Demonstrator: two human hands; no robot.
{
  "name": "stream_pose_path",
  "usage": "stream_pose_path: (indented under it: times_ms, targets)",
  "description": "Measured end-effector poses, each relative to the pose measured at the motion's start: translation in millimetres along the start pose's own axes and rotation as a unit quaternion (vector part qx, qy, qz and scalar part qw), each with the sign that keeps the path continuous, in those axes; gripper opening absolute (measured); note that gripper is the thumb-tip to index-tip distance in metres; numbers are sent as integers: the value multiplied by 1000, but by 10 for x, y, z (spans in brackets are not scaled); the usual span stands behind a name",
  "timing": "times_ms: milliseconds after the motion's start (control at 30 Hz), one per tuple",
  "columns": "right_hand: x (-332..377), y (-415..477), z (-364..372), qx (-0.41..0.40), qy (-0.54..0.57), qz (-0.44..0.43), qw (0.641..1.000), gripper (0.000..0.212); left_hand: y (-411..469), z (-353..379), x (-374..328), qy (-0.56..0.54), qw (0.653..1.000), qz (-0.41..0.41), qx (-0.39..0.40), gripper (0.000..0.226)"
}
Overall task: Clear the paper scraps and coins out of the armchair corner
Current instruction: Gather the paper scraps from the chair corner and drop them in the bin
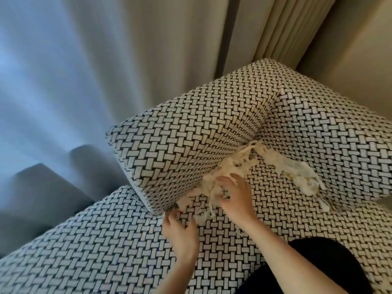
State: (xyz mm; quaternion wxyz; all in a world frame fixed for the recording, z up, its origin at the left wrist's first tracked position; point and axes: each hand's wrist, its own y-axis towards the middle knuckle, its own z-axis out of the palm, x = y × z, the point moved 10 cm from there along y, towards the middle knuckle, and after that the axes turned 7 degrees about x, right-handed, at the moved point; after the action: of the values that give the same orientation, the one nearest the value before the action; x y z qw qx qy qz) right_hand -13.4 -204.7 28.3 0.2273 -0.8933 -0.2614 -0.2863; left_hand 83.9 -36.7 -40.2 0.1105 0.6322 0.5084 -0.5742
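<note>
Just one armchair (101,251), one scrap heap (234,165)

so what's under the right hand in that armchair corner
Pale paper scraps lie under and around the right hand, trailing along the corner crease of the armchair. No coins show; the scraps and the hand cover whatever lies beneath.

We get soft daylight from the left, cool blue through the sheer curtain (53,81). The beige curtain (275,39) on the right reads warmer and dimmer. No hard shadows, no glare. The whole frame is soft: blur smears the left hand (178,230), right hand (235,196) and paper scraps (297,168). We see wide-angle bending toward the edges. The armchair (191,134) weave looks mushy with compression at the bottom.
</note>
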Motion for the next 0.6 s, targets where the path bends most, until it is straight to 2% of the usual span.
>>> stream_pose_path:
  times_ms: [100, 200, 400, 500, 600]
  targets:
    - [-42, 87, -53, -6, -132, 35, 991, 64, 36, -11, -6, 25, 999, -27, -25, 68]
    - [-88, 254, 91, 71, -181, 47, 980, 68, 78, -3, 30, 38, 998, -52, -29, 69]
    - [-241, 373, 399, 221, -92, 91, 967, 68, 188, 66, -2, 140, 983, -122, -4, 71]
    - [-215, 321, 454, 249, -104, 78, 960, 72, 211, 71, -25, 190, 973, -131, -4, 65]
    - [-246, 266, 434, 253, -68, 73, 962, 76, 174, 80, -62, 208, 972, -112, -8, 59]
